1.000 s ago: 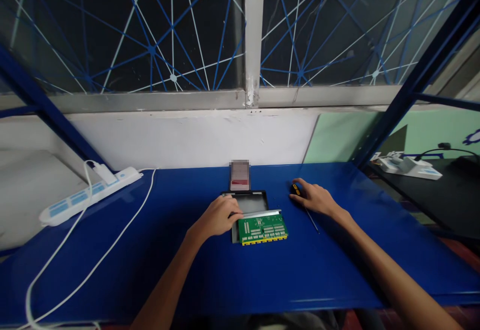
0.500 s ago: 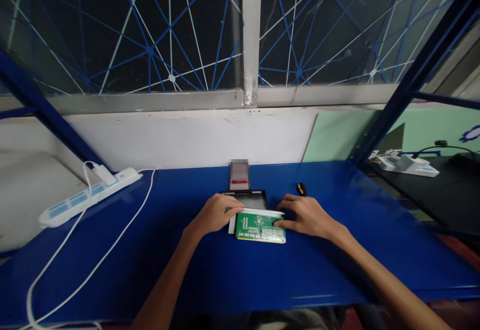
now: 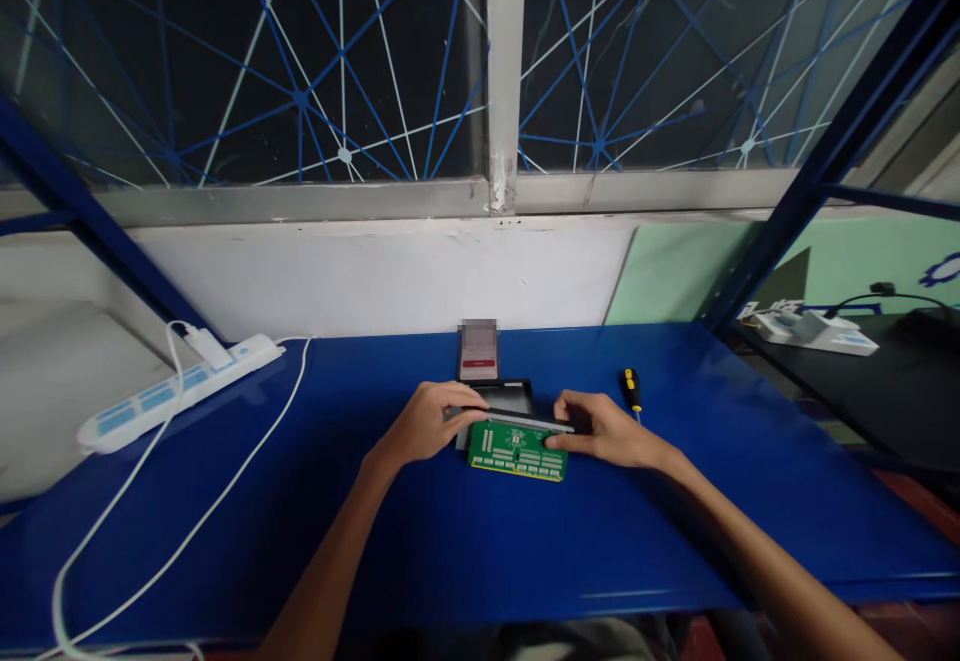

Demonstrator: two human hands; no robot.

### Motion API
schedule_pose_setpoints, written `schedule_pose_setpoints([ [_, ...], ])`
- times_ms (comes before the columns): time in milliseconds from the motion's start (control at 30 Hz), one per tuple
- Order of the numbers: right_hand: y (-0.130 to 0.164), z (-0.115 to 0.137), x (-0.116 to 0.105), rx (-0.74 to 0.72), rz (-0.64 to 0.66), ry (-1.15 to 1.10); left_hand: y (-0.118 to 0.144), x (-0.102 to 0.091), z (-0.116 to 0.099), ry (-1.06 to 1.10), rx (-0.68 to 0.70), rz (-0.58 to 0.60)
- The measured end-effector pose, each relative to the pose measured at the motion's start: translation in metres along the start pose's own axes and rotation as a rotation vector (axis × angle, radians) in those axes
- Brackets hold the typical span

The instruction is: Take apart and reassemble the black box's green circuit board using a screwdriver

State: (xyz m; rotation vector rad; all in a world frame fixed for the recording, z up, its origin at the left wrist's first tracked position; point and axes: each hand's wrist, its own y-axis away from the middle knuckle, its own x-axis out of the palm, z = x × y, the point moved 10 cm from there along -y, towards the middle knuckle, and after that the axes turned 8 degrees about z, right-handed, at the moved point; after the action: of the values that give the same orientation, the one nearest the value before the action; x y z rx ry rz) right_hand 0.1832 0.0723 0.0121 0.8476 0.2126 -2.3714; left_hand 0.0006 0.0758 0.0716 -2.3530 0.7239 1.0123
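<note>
Green board's [image 3: 517,449] far edge hidden by both hands [image 3: 427,421] [image 3: 604,428], grip unclear.

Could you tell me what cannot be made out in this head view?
- Phone screen: blurred out.
- Circuit board markings: too small to read.
- Black tray contents: hidden by the left hand and the board.
- Screwdriver tip: too thin to tell.
- Right hand grip: fingertips partly hidden.

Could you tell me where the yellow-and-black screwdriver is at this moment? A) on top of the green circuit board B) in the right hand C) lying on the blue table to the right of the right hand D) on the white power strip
C: the screwdriver lies on the blue table, just right of the right hand, which grips the green circuit board together with the left hand.
</note>
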Motion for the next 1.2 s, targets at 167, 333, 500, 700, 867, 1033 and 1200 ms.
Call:
schedule_pose_setpoints([
  [167, -0.002, -0.006, 0.010, 0.008, 0.048, -0.214, 0.001, -0.006, 0.000, 0.010, 0.005, -0.046],
  [333, -0.005, 0.011, -0.010, -0.028, -0.056, -0.155, 0.005, -0.022, 0.000, 0.002, 0.017, -0.151],
  [500, -0.017, 0.046, -0.033, -0.182, -0.227, 0.187, 0.011, -0.040, 0.008, -0.037, -0.010, -0.223],
  [700, -0.033, 0.048, -0.021, -0.244, -0.270, 0.296, 0.014, -0.046, 0.028, -0.044, -0.075, -0.222],
  [867, -0.034, 0.044, -0.015, -0.258, -0.287, 0.309, 0.013, -0.042, 0.035, -0.040, -0.108, -0.181],
  [1033, -0.032, 0.042, -0.018, -0.250, -0.284, 0.291, 0.012, -0.041, 0.031, -0.024, -0.100, -0.174],
  [1200, -0.033, 0.039, -0.019, -0.224, -0.264, 0.279, 0.012, -0.039, 0.032, -0.027, -0.087, -0.172],
])
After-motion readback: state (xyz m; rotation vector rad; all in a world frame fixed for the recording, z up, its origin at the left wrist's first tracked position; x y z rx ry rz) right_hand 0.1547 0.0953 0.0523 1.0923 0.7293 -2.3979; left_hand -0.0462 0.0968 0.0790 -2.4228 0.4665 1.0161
